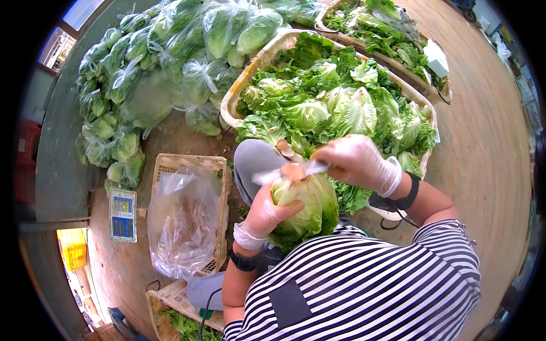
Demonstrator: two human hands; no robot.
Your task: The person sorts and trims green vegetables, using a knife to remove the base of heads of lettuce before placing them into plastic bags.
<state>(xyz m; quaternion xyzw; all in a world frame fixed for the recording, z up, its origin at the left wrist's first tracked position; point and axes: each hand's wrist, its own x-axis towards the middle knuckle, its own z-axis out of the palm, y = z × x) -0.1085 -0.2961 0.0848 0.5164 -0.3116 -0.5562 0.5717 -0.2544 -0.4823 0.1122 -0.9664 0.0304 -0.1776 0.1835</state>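
Note:
My left hand [264,213], in a thin clear glove, grips a head of lettuce [304,207] in front of my chest. The lettuce is tilted with its brownish cut stem end [293,171] facing up and away from me. My right hand [358,162], gloved too, is closed around a knife [316,167]. Its pale blade is smeared by motion and lies across the stem end; the handle is hidden in my fist. Just beyond my hands, a large crate [230,105] is heaped with loose lettuce leaves [352,108].
Bagged lettuces [216,34] are piled at the far left. A scale [123,215] lies left of a crate lined with a clear plastic bag [182,221]. Another leaf-filled crate [392,65] stands far right, and one [187,304] is at the lower left.

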